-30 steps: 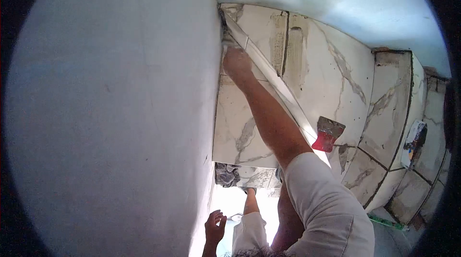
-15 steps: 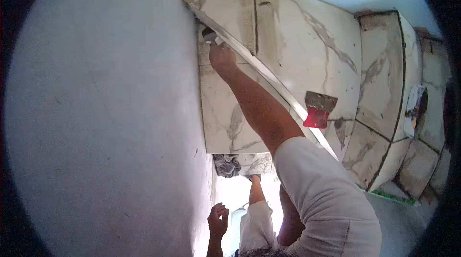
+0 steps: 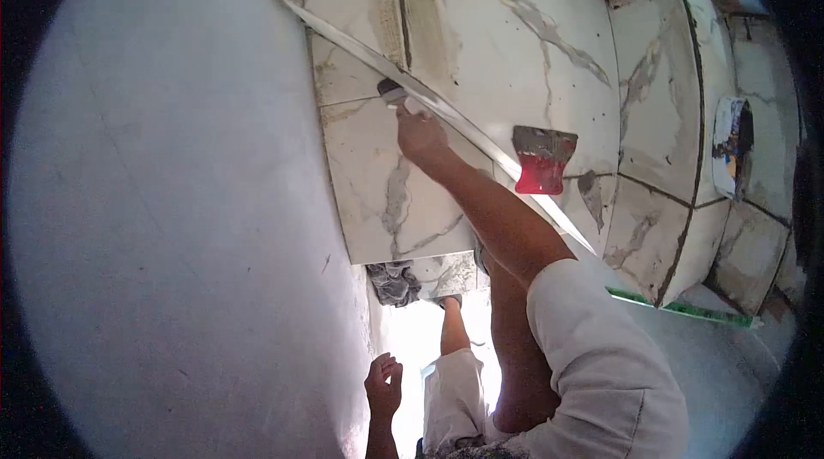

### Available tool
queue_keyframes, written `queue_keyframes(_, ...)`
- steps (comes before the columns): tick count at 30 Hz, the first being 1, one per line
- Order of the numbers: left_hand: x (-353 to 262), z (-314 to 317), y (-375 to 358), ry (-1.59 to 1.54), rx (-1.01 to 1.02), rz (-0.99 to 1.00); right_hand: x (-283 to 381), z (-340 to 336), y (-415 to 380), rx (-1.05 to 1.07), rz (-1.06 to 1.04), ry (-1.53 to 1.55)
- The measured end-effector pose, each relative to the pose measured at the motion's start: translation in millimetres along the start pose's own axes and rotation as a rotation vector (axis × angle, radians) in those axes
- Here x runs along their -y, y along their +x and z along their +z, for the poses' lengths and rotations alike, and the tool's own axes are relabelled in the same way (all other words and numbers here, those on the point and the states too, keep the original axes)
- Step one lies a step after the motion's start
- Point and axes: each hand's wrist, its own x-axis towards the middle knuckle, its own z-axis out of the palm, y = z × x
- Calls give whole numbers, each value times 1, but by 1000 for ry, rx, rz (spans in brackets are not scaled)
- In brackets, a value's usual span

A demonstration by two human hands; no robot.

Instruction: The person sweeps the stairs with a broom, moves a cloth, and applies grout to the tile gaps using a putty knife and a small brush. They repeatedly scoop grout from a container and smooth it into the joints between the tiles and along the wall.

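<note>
My right hand [image 3: 421,133] is closed around a small putty knife [image 3: 393,92] with a dark blade and a pale handle part. The blade lies against a marbled tile, right beside a long white strip [image 3: 360,51] that runs diagonally across the tiles. Fingers loosely curled and partly apart, my left hand [image 3: 383,383] hangs near the pale wall at lower left with nothing visible in it. A wide scraper [image 3: 542,159] with a red handle and a grout-smeared blade lies to the right of my right forearm, beside the strip.
A plain wall [image 3: 172,202] fills the left side. Tiled steps [image 3: 657,90] with dark joints rise at right, where a white container [image 3: 730,146] with a dirty opening sits. A green strip [image 3: 687,309] lines a lower edge. Dark crumpled cloth [image 3: 395,283] lies near my foot [image 3: 450,301].
My right hand has moved the putty knife along the white strip, away from its upper-left end. The whole view has shifted slightly. My left hand stays low beside the wall.
</note>
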Motion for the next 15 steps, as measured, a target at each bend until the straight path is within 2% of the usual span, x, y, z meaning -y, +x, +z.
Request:
queue_keyframes(3,2,-4,-1,44,-13,59,-47,20,-43,118,-162,-179)
queue_keyframes(4,2,-5,-2,102,-24,105,-56,18,-60,238,-159,-310)
queue_keyframes(5,2,-5,0,92,-33,109,-56,15,-70,234,-168,-319)
queue_keyframes(7,1,-1,-1,64,-11,-21,-52,9,-82,-63,-161,-74)
queue_keyframes(8,2,1,-2,61,-27,-34,-42,10,-72,-99,-224,-91)
queue_keyframes(10,9,2,0,136,1,112,-2,6,-31,-142,-302,-46)
queue_keyframes(11,13,4,0,58,8,21,20,1,-4,-146,-313,4)
queue_keyframes(12,15,3,-1,55,-4,14,39,1,23,-258,-366,59)
queue_keyframes(14,19,3,0,76,7,-14,72,23,93,-392,-304,18)
queue_keyframes(15,17,2,-1,102,-11,-23,80,21,105,-377,-362,-2)
